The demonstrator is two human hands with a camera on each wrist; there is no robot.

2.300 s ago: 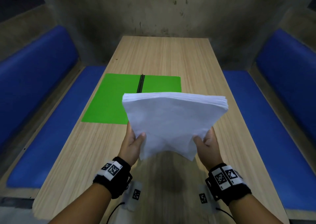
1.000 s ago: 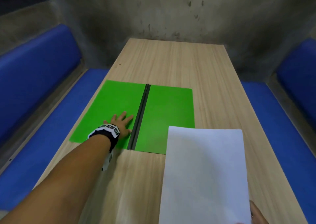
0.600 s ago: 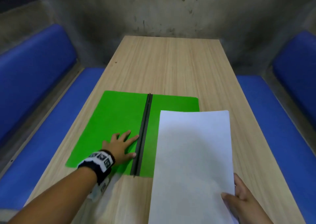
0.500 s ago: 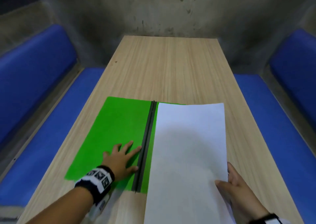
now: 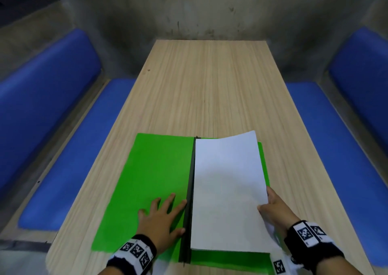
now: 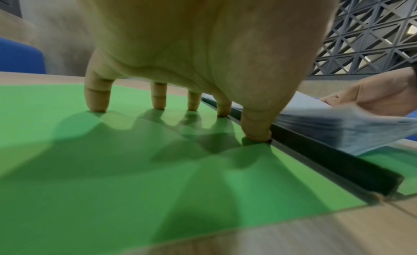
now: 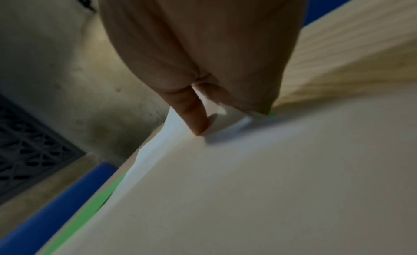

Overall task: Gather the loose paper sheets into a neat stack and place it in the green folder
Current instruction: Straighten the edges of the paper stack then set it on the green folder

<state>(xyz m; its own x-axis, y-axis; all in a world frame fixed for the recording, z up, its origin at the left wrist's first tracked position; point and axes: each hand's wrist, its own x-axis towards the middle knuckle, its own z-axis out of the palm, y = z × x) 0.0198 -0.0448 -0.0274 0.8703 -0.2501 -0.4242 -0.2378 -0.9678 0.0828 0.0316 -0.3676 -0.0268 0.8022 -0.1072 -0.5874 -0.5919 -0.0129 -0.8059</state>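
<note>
The green folder (image 5: 155, 182) lies open on the wooden table (image 5: 207, 89), its black spine (image 5: 190, 190) running away from me. A white paper stack (image 5: 226, 190) covers the folder's right half, its left edge against the spine and its right side lifted. My left hand (image 5: 161, 213) presses flat on the left cover, fingers (image 6: 97, 100) spread, thumb against the spine (image 6: 327, 159). My right hand (image 5: 270, 207) grips the stack's right edge, thumb on top and fingers under it. In the right wrist view the thumb (image 7: 192, 116) presses on the paper stack (image 7: 270, 187).
Blue padded benches (image 5: 69, 153) (image 5: 336, 148) run along both long sides of the table. A bare concrete wall (image 5: 199, 8) closes the far end. The far half of the tabletop holds nothing.
The stack, first held up in both hands, was carried by my right hand onto the folder's right half. My left hand went to the left cover and pulled the folder nearer.
</note>
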